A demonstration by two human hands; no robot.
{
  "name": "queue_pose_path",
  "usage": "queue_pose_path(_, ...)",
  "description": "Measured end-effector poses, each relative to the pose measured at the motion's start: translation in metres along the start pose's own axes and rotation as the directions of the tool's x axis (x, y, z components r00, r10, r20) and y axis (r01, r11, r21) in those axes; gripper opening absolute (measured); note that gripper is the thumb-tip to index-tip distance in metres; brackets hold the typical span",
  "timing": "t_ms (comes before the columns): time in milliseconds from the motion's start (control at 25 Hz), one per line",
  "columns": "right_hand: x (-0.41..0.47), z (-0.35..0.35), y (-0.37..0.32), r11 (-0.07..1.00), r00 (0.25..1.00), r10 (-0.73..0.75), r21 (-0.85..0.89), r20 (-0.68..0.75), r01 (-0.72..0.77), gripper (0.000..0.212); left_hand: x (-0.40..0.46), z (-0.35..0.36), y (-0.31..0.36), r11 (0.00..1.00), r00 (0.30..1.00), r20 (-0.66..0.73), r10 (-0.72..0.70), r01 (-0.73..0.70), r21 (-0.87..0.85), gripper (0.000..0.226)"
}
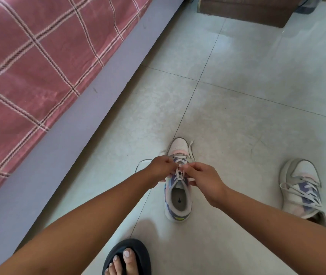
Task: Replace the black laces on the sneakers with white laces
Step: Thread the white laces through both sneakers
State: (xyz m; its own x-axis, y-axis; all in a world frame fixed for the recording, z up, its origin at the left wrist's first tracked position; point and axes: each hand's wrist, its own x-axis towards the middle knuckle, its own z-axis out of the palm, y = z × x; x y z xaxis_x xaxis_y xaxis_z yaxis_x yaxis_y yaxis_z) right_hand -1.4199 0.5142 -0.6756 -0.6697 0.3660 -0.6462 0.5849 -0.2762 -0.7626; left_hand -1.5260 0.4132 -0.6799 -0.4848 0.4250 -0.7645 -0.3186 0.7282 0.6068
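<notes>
Sneaker (pixel 178 183) mid-floor; left hand (pixel 161 169) and right hand (pixel 204 180) both pinching white lace (pixel 178 174) over its tongue.

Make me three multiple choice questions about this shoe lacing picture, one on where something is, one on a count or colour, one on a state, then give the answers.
1. Where does the second white, grey and purple sneaker lie?
A. On the bed
B. On the tiled floor to the person's right
C. In the person's lap

2. What colour are the flat laces in the white, pink and purple sneaker being worked on?
A. White
B. Black
C. Red

3. What are the left hand and right hand doing?
A. Resting flat on the floor
B. Lifting the shoe into the air
C. Both pinching the laces above the shoe's tongue

Answers: 1 B, it sits on the pale tiled floor at the right edge. 2 A, the crossed laces look white. 3 C, both hands' fingers close on the laces.
</notes>
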Motion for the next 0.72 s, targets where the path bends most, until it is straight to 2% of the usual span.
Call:
queue_pose_path(80,0.004,0.001,-0.001,0.993,1.000,0.012,0.119,0.029,-0.016,0.020,-0.003,0.000,-0.006,0.965,0.998,0.034,0.059,-0.048,-0.259,0.011)
queue_pose_path(160,0.010,0.000,0.001,0.967,0.998,0.052,0.248,0.033,-0.058,0.019,-0.002,0.004,-0.017,0.900,0.997,0.006,0.077,-0.067,-0.431,0.014)
queue_pose_path(320,0.017,0.001,0.007,0.909,0.992,0.120,0.398,0.041,-0.127,0.020,-0.003,0.007,-0.035,0.849,0.999,0.006,0.044,-0.035,-0.527,0.022)
queue_pose_path(400,0.018,0.002,0.006,0.912,0.991,0.131,0.386,0.037,-0.136,0.019,-0.004,0.006,-0.038,0.801,1.000,0.017,0.015,-0.002,-0.598,0.025)
queue_pose_path(480,0.016,0.003,0.000,0.975,0.997,0.073,0.208,0.009,-0.074,0.019,-0.005,0.004,-0.038,0.768,1.000,0.021,0.023,-0.004,-0.641,0.025)
queue_pose_path(520,0.016,0.004,-0.004,0.997,1.000,0.022,0.069,0.011,-0.023,0.022,-0.006,0.002,-0.037,0.795,0.998,0.017,0.053,-0.032,-0.605,0.023)
queue_pose_path(600,0.014,0.008,-0.011,0.975,0.995,-0.063,-0.207,0.073,0.076,0.028,-0.007,0.000,-0.032,0.933,0.985,-0.050,0.168,-0.175,-0.315,0.018)
queue_pose_path(640,0.014,0.011,-0.014,0.942,0.990,-0.079,-0.316,0.115,0.112,0.030,-0.008,0.000,-0.029,0.955,0.961,-0.107,0.254,-0.267,-0.131,0.016)
queue_pose_path(680,0.014,0.013,-0.015,0.906,0.985,-0.086,-0.399,0.152,0.140,0.033,-0.008,0.001,-0.026,0.936,0.925,-0.156,0.347,-0.351,-0.001,0.017)
queue_pose_path(720,0.014,0.015,-0.016,0.876,0.979,-0.091,-0.454,0.180,0.165,0.037,-0.009,0.001,-0.024,0.904,0.887,-0.178,0.427,-0.420,0.074,0.019)
